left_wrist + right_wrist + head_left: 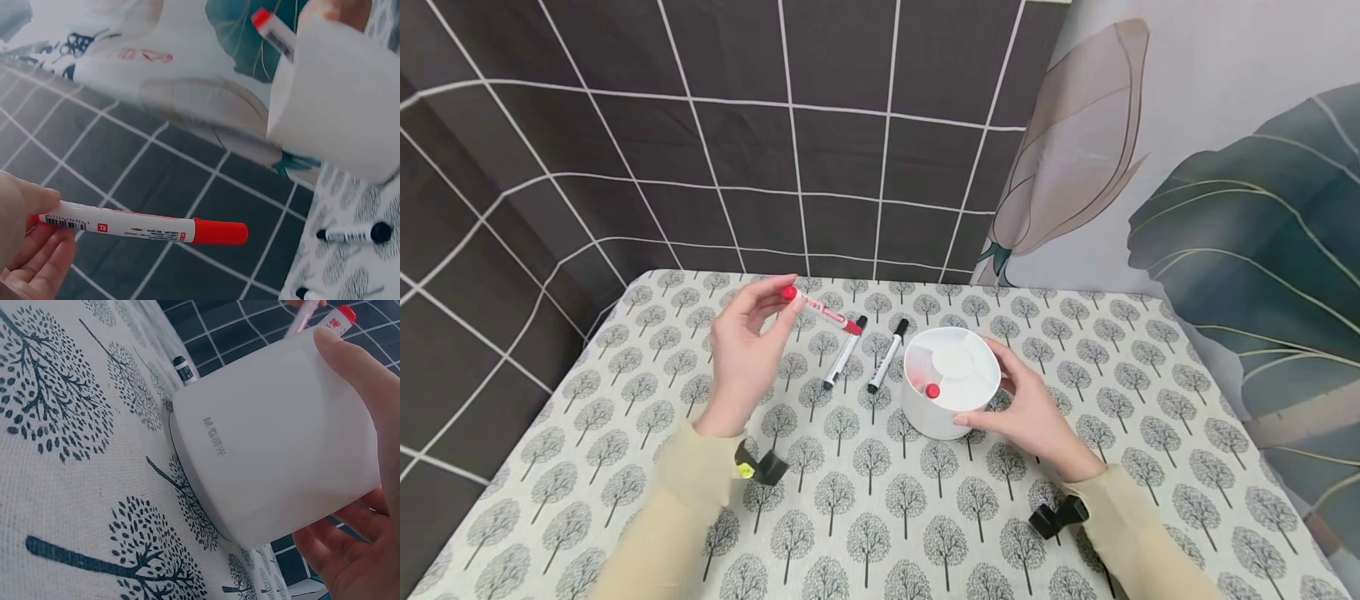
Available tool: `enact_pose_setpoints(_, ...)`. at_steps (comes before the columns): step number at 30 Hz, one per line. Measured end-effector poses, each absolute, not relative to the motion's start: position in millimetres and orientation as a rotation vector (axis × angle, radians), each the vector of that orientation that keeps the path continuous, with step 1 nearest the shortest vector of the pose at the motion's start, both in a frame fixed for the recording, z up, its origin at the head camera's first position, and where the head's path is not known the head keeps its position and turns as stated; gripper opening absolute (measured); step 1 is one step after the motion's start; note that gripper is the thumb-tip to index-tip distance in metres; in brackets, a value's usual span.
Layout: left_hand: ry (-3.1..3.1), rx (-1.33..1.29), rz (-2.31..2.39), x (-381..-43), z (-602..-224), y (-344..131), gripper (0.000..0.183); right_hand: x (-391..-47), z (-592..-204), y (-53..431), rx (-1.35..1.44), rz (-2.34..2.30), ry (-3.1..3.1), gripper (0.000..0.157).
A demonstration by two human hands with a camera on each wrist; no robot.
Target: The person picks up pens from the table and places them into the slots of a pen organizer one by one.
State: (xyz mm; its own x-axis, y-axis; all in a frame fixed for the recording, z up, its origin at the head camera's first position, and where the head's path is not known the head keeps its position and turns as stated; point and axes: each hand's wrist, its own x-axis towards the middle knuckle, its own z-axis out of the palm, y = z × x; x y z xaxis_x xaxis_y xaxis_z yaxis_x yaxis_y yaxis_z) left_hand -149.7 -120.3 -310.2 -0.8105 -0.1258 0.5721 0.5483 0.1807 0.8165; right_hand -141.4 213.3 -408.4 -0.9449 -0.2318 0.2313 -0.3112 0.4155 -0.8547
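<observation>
Between thumb and fingers, my left hand (747,346) pinches a red whiteboard marker (823,311) by one end, its capped end pointing right above the table. The marker's white barrel and red cap show large in the left wrist view, where the hand (37,237) is at the lower left. My right hand (1026,404) grips the right side of a white round pen holder (928,418), thumb at the front and fingers behind. Inside the holder's divided top stands another red marker (932,391), its red end sticking up. The right wrist view shows grey lettering on the holder (269,444).
Two black whiteboard markers, a left one (844,360) and a right one (888,357), lie on the tree-print tablecloth (868,500) left of the holder. A dark grid-patterned curtain (835,150) rises behind the table, with a floral one (1225,208) at the right.
</observation>
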Motion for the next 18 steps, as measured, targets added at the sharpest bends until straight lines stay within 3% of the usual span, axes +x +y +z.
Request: enact_pose_setpoints(18, -1.747, -0.604, -1.790, -141, -295, -86, 0.027, -142, -409, 213, 0.513, 1.567, -2.574, 0.107)
